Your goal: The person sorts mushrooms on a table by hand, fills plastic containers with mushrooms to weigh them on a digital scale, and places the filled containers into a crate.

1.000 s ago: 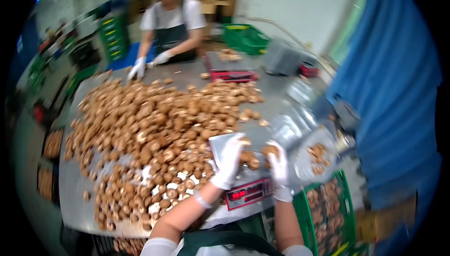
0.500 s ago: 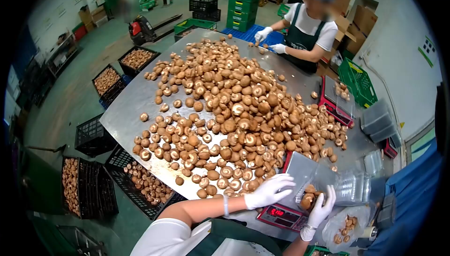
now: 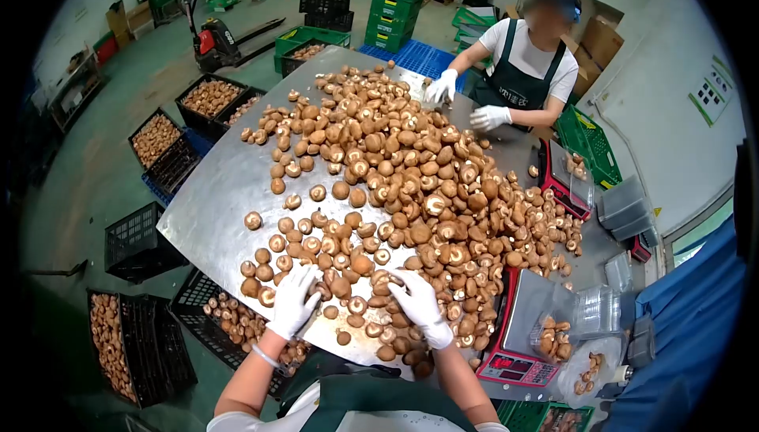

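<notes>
My left hand (image 3: 294,299), in a white glove, rests among the mushrooms near the front edge of the metal table (image 3: 207,218). Its fingers are extended and slightly apart, beside a few brown mushrooms (image 3: 341,286). Opposite it, my right hand (image 3: 419,305), also gloved, reaches left with fingers stretched against mushrooms at the pile's near side. Some mushrooms lie between the two hands. To the right, a red digital scale (image 3: 518,370) carries a clear plastic box (image 3: 553,339) with several mushrooms in it. Neither hand touches the scale.
A co-worker (image 3: 518,68) in white gloves stands across the table beside another red scale (image 3: 563,179). Stacked clear boxes (image 3: 597,311) and a plastic bag (image 3: 587,367) are at my right. Black crates (image 3: 194,305) of mushrooms stand on the floor at left; a pallet jack (image 3: 213,43) is farther back.
Both my hands have moved left from the scale and its clear box onto the mushrooms at the table's front. The co-worker's hands have shifted, and my view has turned slightly.
</notes>
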